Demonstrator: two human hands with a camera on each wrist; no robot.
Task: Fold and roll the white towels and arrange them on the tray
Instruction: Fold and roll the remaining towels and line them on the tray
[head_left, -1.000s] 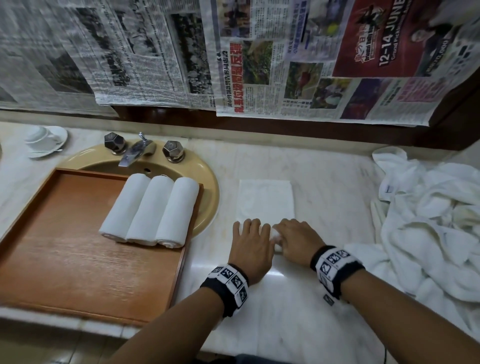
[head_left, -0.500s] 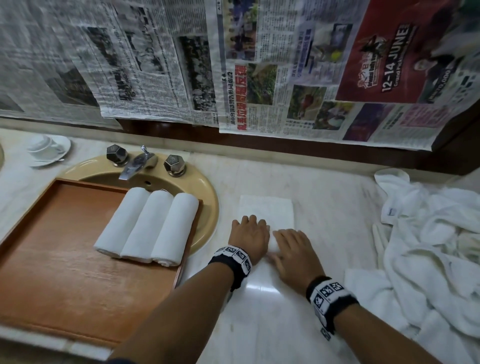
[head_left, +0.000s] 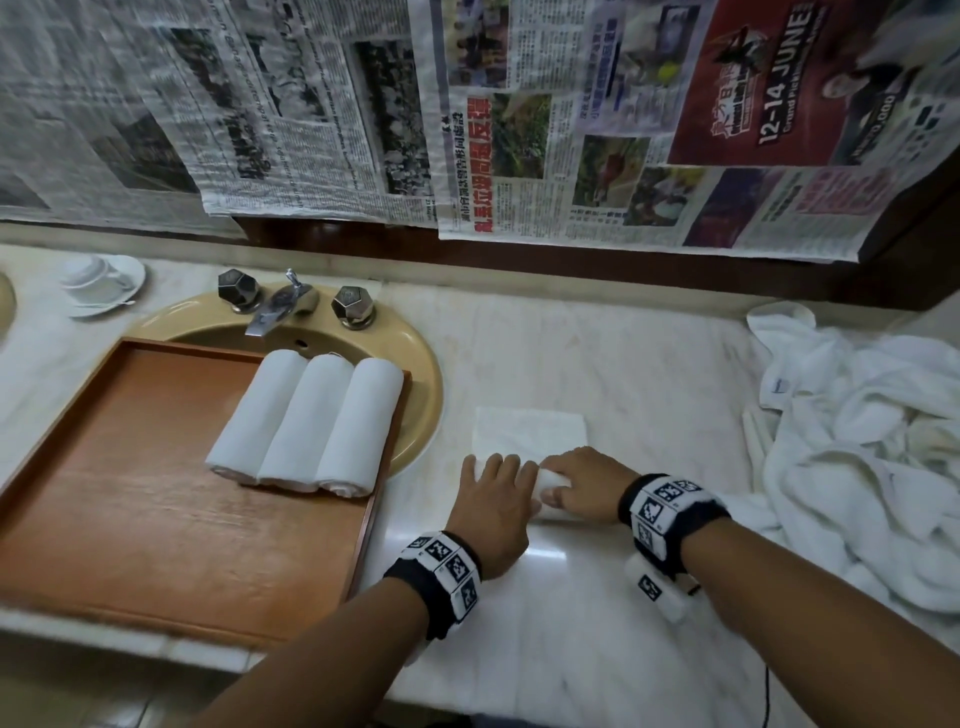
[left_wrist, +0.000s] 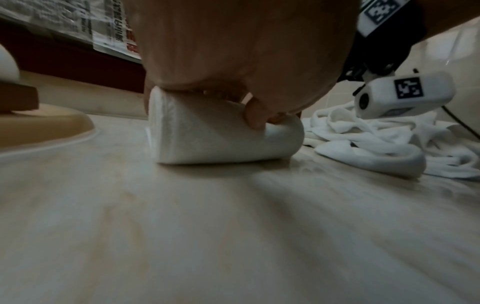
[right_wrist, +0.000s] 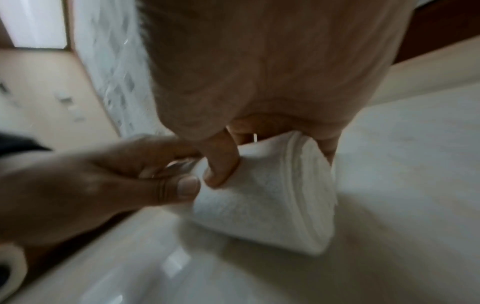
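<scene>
Both hands sit side by side on a white towel (head_left: 530, 431) that lies on the pale marble surface (head_left: 649, 374). Its near end is wound into a thick roll under the palms, and the flat, unrolled part stretches away just beyond the fingertips. The left hand (head_left: 491, 512) lies over the left end of the roll, and its grip is curled round it, thumb tucked against the near side in the right wrist view. The right hand (head_left: 584, 486) covers the right end, its grip likewise curled, with the thumb pressed into the roll's front. To the left of the left hand, a wooden tray (head_left: 130, 493) rests partly over a tan sink (head_left: 421, 410); three rolled towels (head_left: 306, 421) lie touching in a row at its far right corner. A loose heap of white towels (head_left: 857, 447) lies to the right of the right hand.
</scene>
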